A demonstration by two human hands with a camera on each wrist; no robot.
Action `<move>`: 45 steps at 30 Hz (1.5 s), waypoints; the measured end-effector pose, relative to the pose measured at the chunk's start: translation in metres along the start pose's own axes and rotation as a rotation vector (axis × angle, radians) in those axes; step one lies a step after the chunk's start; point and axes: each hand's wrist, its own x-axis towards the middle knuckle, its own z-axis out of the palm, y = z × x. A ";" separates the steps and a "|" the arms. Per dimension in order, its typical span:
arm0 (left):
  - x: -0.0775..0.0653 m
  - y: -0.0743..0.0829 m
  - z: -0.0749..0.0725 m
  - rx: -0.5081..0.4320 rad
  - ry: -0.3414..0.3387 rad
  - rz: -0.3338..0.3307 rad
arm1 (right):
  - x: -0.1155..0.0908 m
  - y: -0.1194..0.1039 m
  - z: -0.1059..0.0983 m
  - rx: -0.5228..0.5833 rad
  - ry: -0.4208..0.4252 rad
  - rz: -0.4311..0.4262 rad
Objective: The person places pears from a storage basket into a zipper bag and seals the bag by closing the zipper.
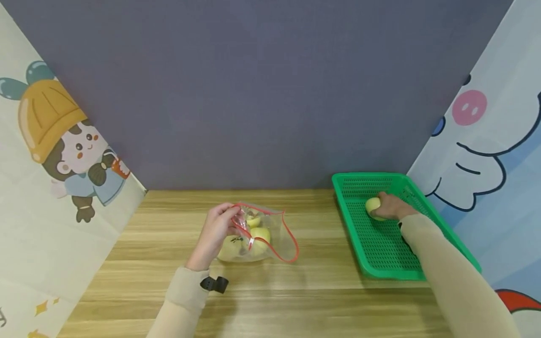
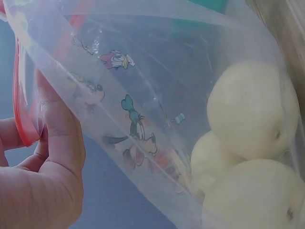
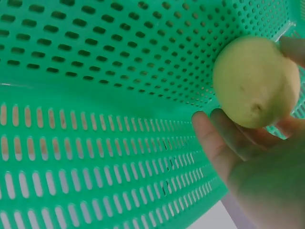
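Note:
My left hand [image 1: 216, 230] pinches the red zip edge of a clear zip bag [image 1: 276, 234] on the table, and the bag's mouth gapes to the right. Inside the bag lie three round pale yellow fruits [image 2: 252, 109], seen through the film in the left wrist view; cartoon figures are printed on it. Over at the right, my right hand [image 1: 393, 206] reaches into a green plastic basket [image 1: 355, 234]. It holds another round pale yellow fruit [image 3: 255, 81], thumb on one side and fingers curled beneath; part of the fruit is hidden by the thumb.
The basket's perforated walls rise around my right hand. A wooden table [image 1: 296, 300] carries both bag and basket. Behind it stands a dark grey-blue panel [image 1: 270, 94], with cartoon-printed sheets [image 1: 25, 225] at both sides.

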 end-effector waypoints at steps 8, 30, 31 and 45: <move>-0.001 -0.001 0.001 -0.003 -0.020 0.000 | -0.001 -0.010 0.011 -0.030 -0.017 0.023; -0.002 -0.002 0.001 0.023 0.002 -0.006 | -0.002 -0.022 0.015 -0.023 0.028 -0.006; -0.002 -0.002 0.001 0.022 -0.001 -0.004 | -0.003 -0.023 0.014 -0.023 0.029 -0.008; -0.003 0.001 0.002 0.011 -0.005 0.000 | -0.015 -0.045 -0.005 0.006 0.095 -0.028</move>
